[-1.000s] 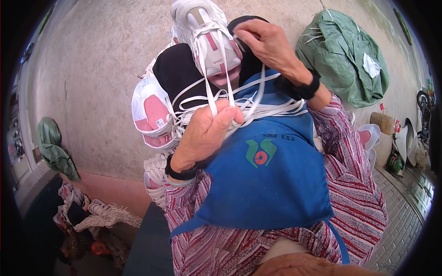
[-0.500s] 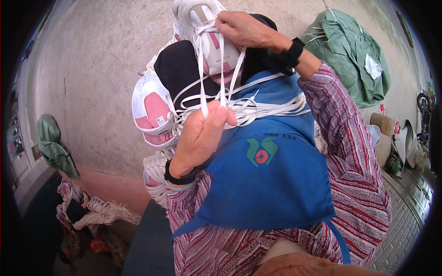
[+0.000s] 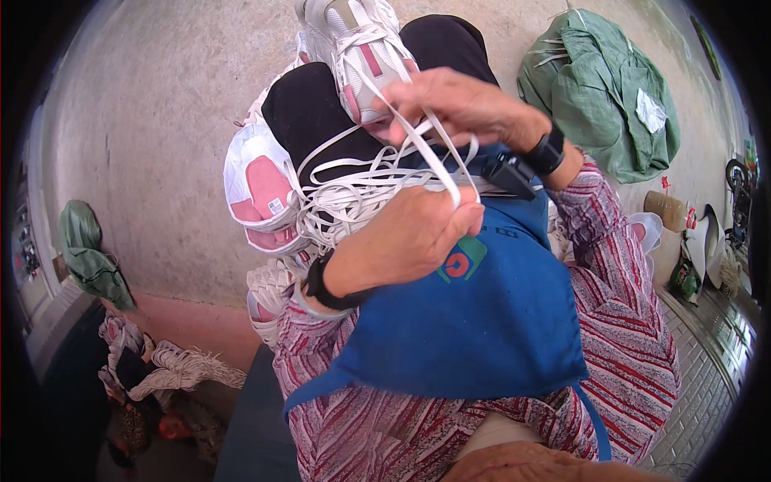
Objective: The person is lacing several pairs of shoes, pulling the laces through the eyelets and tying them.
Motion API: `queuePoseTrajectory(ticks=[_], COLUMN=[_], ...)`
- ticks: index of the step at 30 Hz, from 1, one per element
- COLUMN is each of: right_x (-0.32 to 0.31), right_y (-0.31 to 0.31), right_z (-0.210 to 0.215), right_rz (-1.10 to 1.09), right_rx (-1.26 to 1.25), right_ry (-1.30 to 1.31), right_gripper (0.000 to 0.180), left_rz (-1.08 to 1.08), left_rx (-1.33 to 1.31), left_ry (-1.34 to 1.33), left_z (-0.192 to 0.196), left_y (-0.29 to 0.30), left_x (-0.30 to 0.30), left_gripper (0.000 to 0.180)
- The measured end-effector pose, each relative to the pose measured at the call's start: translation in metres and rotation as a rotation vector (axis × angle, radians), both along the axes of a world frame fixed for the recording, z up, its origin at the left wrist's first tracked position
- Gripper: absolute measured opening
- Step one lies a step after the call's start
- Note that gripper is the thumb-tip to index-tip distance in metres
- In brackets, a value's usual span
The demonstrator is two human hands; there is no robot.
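Note:
Between my knees stands a white and pink sneaker (image 3: 363, 68), its white laces threaded across the tongue. My left hand (image 3: 405, 241) is closed, pinching the lace ends (image 3: 440, 169) over my blue apron (image 3: 474, 337). The laces run up taut from there to the shoe. Over them, beside the shoe's heel, my right hand (image 3: 462, 108) has bent fingers, blurred by motion; whether they grip a lace is unclear. A loose bundle of white shoelaces (image 3: 345, 193) lies across my lap, partly hidden by my left hand.
Another white and pink shoe (image 3: 265, 189) is at my left knee, with more laced shoes (image 3: 269, 289) below it. A green sack (image 3: 602, 96) sits on the concrete floor at the far right. Shoes and bundled laces (image 3: 177, 369) lie at the lower left.
My left hand has moved right, keeping the lace ends. My right hand has come down from the shoe's lacing toward its heel and across the laces.

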State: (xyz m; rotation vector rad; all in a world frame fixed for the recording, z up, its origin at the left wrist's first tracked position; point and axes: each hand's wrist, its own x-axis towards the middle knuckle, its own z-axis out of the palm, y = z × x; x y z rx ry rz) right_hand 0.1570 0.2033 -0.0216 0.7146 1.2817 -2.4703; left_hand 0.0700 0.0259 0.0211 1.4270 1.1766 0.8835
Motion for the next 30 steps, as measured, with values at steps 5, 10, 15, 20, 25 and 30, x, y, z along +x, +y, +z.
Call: queuePoseTrajectory(ticks=[5, 10, 15, 20, 25, 30], right_x=[-0.003, 0.005, 0.003, -0.003, -0.009, -0.007], right_y=[-0.023, -0.007, -0.014, -0.015, -0.017, -0.015], right_z=[-0.018, -0.014, -0.007, -0.021, -0.029, -0.016], right_rz=[-0.262, -0.123, -0.108, -0.138, -0.123, -0.173], right_rx=[0.113, 0.316, 0.34, 0.331, 0.336, 0.197], right_ry=[0.094, 0.202, 0.172, 0.26, 0.184, 0.24], right_gripper=[0.022, 0.021, 0.025, 0.023, 0.021, 0.019], left_rz=[0.315, 0.828, 0.672, 0.61, 0.685, 0.621], left_rx=[-0.012, 0.27, 0.292, 0.301, 0.316, 0.283], left_ry=[0.304, 0.858, 1.129, 1.161, 0.832, 0.887], left_z=[-0.018, -0.067, -0.09, -0.085, -0.084, -0.076], left_y=[0.011, 0.064, 0.077, 0.083, 0.102, 0.097], left_x=[-0.03, -0.082, -0.092, -0.097, -0.095, -0.102], left_gripper=[0.028, 0.013, 0.013, 0.01, 0.012, 0.009])
